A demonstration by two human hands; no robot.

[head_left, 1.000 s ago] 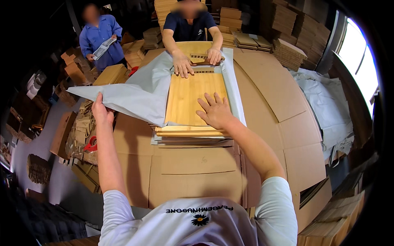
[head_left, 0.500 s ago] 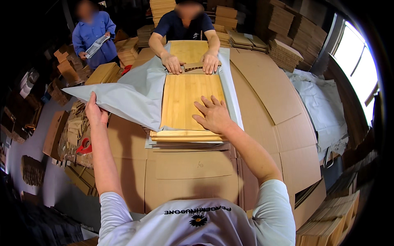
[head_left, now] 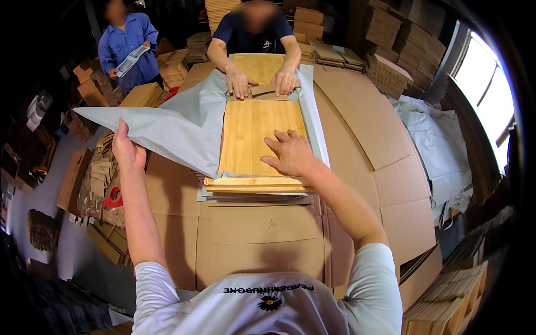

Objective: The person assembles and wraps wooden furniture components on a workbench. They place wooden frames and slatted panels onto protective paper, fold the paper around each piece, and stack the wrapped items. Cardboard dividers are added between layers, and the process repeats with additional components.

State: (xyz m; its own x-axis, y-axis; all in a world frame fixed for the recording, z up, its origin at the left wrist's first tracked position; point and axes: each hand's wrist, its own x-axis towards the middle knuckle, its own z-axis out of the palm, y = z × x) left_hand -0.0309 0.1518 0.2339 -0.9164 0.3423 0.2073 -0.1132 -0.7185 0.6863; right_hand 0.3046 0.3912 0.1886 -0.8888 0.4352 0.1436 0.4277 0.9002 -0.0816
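Observation:
My left hand [head_left: 129, 149] is closed on the edge of a grey wrapping sheet [head_left: 173, 134], holding it raised and stretched out to the left. My right hand [head_left: 291, 153], fingers spread, rests over a light bamboo board [head_left: 245, 134]. More board edges show beneath it at the near end, with grey sheet under and along the right side. Across the table, a co-worker in a dark shirt presses both hands [head_left: 239, 82] beside a small cardboard piece [head_left: 270, 88]. It lies between the near board and a second bamboo board [head_left: 258, 66].
Flat cardboard [head_left: 374, 190] covers the table. Red-handled scissors or a tape tool [head_left: 113, 197] lies among scraps at the left. Folded pale sheeting [head_left: 435, 148] hangs at the right. Another person in blue [head_left: 129, 47] stands far left, holding something grey. Stacked cardboard [head_left: 388, 72] stands behind.
My left hand has moved a little left and up, drawing the sheet's tip further left. My right hand has barely shifted. The co-worker's hands have moved slightly on the cardboard piece.

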